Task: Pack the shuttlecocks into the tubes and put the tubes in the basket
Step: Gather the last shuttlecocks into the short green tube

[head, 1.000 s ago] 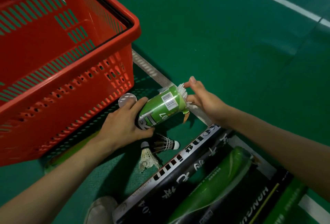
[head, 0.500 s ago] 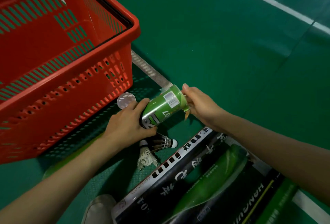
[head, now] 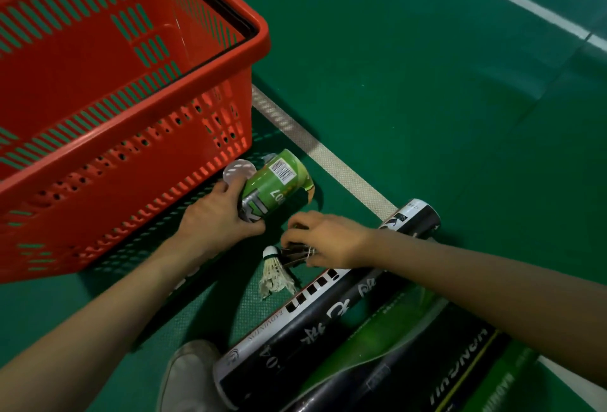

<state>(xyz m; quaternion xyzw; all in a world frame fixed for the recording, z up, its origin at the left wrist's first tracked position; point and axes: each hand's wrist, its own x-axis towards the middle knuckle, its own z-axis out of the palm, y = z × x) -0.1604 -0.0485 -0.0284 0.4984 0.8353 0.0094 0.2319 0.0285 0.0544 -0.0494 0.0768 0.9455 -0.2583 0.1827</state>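
Both hands are busy: the left hand (head: 215, 219) grips the green tube (head: 274, 186) near its lower end, holding it tilted, and the right hand (head: 326, 241) curls its fingers over a dark shuttlecock (head: 293, 253) on the floor just below the tube. A white shuttlecock (head: 274, 275) lies against it, nearer the person. A clear lid (head: 239, 170) sits at the left fingertips, beside the red basket (head: 131, 136). Black tubes (head: 328, 323) lie under the right forearm. My worry is that pinched feathers could crush, or snag on the tube's ragged rim.

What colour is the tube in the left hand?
The tube in the left hand is green, with a white barcode label; head view.
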